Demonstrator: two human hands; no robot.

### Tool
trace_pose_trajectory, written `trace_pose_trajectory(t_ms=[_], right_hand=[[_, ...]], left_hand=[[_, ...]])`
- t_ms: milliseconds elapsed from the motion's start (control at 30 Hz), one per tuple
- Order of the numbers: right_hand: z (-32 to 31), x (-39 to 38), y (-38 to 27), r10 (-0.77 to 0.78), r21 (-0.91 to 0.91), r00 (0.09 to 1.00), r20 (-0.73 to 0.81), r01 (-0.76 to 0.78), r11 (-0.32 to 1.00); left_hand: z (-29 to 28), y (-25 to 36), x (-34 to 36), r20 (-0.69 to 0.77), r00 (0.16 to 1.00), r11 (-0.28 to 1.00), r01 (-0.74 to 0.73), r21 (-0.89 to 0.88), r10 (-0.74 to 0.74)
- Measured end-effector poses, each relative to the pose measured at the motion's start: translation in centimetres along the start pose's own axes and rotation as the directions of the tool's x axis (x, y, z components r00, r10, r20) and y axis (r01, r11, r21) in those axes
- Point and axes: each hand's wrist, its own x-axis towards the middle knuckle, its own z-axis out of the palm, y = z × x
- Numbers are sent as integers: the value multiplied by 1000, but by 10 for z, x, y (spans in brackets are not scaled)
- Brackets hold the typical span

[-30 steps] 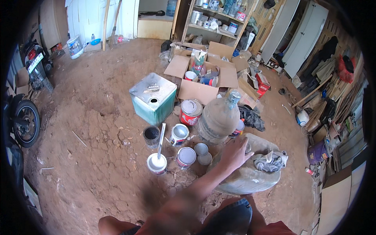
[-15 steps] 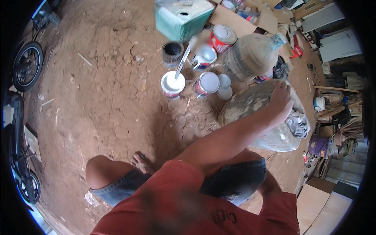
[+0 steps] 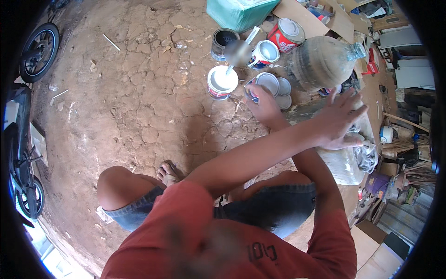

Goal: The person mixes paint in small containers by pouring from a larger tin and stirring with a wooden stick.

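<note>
My left hand is open, its fingers spread, over a bulky plastic-wrapped sack on the right; whether it touches the sack I cannot tell. Under my left forearm, my right arm reaches forward. My right hand is closed around the near left side of a paint can with a grey top; part of its grip is hidden. Left of it stands an open can of white paint, a pale stick leaning in it. Two round grey lids lie right of the gripped can.
Behind are a dark-filled can, an open can of pale paint, a red can, a large cloudy bottle on its side and a green container. A motorcycle stands at far left on cracked earth.
My left hand has come off its grip on the sack and spread its fingers. My right hand has come forward under the left arm to the paint can. The view has shifted slightly.
</note>
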Motion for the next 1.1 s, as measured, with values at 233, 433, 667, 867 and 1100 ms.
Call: trace_pose_trajectory(t_ms=[233, 433, 667, 867, 1100], right_hand=[[50, 76, -33, 91, -461, 974, 210, 16, 887], [92, 117, -46, 332, -548, 918, 216, -167, 820], [55, 99, -81, 278, -555, 922, 269, -88, 827], [-31, 57, -221, 397, -588, 796, 458, -63, 806], [-147, -49, -483, 115, -482, 839, 532, 188, 856]], left_hand=[[-127, -1, -37, -26, 947, 934, 311, -174, -320], [-172, -7, -60, -138, 857, 863, 470, -185, -496], [-208, 37, -114, -348, 474, 539, 834, -119, -809], [-235, 123, -177, -308, 106, 169, 968, -187, -945], [-318, 344, -93, 28, -140, -108, 606, -788, -990]])
